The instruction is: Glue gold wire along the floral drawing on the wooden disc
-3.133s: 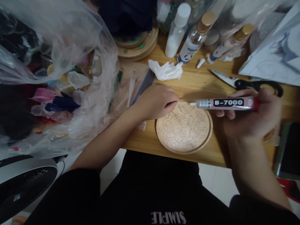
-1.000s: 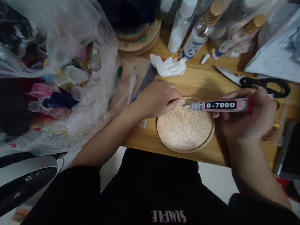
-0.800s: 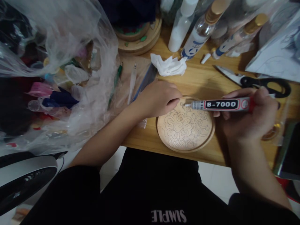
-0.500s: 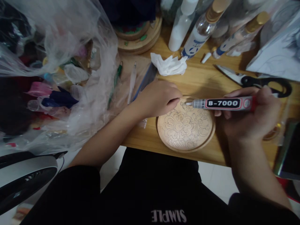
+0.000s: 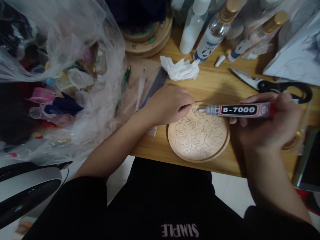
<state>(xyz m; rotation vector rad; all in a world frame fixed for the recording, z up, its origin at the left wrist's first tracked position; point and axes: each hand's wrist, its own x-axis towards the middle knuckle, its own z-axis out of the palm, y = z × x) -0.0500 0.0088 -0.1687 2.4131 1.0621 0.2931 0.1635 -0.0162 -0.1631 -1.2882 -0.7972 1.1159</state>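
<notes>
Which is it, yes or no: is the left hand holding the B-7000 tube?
No, the right hand grips the B-7000 tube, while the left hand is by the wooden disc.

The wooden disc (image 5: 192, 135) looks smooth, the tube (image 5: 238, 110) glossy, the paper tissue (image 5: 180, 70) matt.

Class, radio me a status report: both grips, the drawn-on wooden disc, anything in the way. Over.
Right grip holds B-7000 tube, nozzle at wooden disc. Left grip curled at its edge. Disc flat on table, drawing up. Tissue and scissors apart from disc.
</notes>
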